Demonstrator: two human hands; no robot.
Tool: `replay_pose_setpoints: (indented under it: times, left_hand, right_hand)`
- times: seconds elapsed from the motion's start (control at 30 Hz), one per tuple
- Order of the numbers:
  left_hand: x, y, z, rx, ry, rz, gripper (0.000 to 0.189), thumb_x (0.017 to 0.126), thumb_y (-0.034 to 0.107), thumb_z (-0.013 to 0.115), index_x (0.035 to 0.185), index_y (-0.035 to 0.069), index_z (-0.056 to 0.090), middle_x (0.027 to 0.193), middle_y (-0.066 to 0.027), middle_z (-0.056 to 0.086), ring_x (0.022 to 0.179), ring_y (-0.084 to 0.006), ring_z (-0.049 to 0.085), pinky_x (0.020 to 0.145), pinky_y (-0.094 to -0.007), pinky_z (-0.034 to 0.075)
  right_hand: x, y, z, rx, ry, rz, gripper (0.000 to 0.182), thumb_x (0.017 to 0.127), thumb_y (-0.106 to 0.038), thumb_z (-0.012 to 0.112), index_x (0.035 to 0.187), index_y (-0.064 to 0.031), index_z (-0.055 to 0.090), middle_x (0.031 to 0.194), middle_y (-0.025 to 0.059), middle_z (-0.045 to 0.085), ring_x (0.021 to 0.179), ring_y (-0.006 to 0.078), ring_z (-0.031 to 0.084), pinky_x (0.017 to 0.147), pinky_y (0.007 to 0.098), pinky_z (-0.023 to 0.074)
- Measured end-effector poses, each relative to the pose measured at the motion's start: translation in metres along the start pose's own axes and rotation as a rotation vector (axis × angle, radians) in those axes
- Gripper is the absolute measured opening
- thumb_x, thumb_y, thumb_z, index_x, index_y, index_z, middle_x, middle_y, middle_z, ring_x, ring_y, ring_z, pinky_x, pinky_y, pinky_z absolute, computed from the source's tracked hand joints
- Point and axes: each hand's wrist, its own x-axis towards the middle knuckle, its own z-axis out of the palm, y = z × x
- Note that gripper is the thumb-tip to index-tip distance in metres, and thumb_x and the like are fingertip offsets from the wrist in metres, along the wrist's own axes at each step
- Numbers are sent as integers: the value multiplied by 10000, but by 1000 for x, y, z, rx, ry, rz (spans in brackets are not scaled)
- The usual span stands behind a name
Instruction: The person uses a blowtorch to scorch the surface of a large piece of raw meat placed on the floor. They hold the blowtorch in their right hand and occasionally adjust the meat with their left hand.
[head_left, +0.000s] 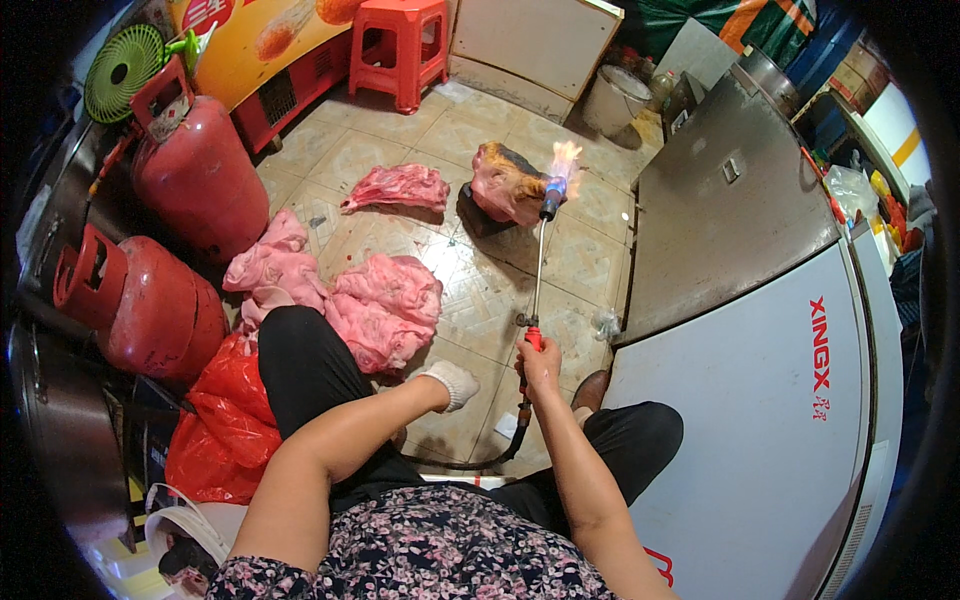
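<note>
My right hand (539, 366) is closed on the red handle of a gas torch (539, 270), whose long metal tube points away from me. Flame comes from its nozzle at the right end of a large piece of meat (506, 184), browned and blackened on top, which rests on a dark block (480, 214). In a white knit glove, my left hand (453, 385) hangs over the floor; whether its fingers are closed cannot be told. Raw meat (397, 187) lies on the tiles left of the browned piece. Nearer me are pale pink pieces of meat or skin (386, 307).
Two red gas cylinders (202, 176) stand at the left, near a green fan (124, 73) and a red plastic bag (225, 420). A red stool (399, 52) is at the back. A white freezer (735, 435) borders the right side. The black hose (480, 463) curves across the floor.
</note>
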Motion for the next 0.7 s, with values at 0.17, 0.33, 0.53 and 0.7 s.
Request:
replay_pose_setpoints:
  times: [0.17, 0.33, 0.53, 0.7]
  left_hand:
    - [-1, 0, -1, -1, -2, 2, 229, 807, 161, 608, 965, 2, 653, 996, -211, 662, 929, -362, 647, 774, -439, 520]
    - [-6, 4, -12, 8, -26, 9, 253, 773, 26, 583, 1013, -12, 653, 1010, -226, 666, 922, -353, 669, 737, -438, 539]
    - [0, -2, 0, 14, -4, 19, 217, 812, 161, 601, 956, 7, 655, 978, -210, 662, 913, -362, 649, 758, -442, 522]
    - [1, -1, 1, 18, -9, 12, 220, 815, 167, 596, 964, 13, 650, 983, -206, 662, 923, -361, 647, 769, -440, 520]
  right_hand:
    - [2, 2, -1, 25, 0, -4, 200, 807, -93, 661, 884, -26, 490, 655, 45, 525, 486, 134, 505, 420, 271, 416]
    - [-1, 1, -1, 31, -3, -7, 207, 806, -99, 667, 889, -25, 493, 656, 47, 529, 483, 135, 506, 420, 268, 418]
    - [-4, -3, 0, 28, 0, -16, 207, 801, -113, 670, 879, -22, 501, 652, 50, 537, 487, 140, 518, 426, 276, 428]
    - [-1, 0, -1, -2, 13, -25, 202, 799, -117, 667, 877, -22, 507, 647, 50, 539, 490, 145, 526, 438, 281, 439]
